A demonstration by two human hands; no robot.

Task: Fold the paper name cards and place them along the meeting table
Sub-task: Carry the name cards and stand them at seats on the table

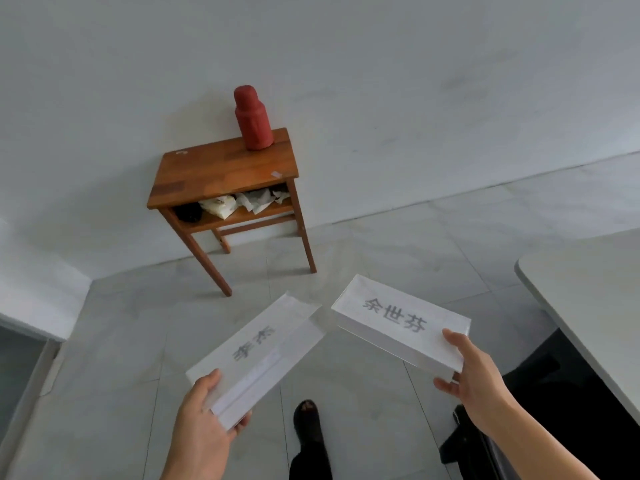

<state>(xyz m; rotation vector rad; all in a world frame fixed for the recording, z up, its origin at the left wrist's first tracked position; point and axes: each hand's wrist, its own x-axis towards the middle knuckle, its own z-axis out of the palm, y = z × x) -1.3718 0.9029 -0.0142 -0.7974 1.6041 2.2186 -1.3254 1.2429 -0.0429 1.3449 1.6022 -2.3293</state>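
Left hand (pixel 204 424) and right hand (pixel 476 375) grip name cards (pixel 398 323).

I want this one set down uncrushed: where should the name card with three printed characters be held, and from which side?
By its short end nearest the person's right, as the right hand does now: thumb on the printed face, fingers underneath. The name card is long and folded, printed face up, so an end pinch probably keeps the characters uncovered and the fold unsquashed.
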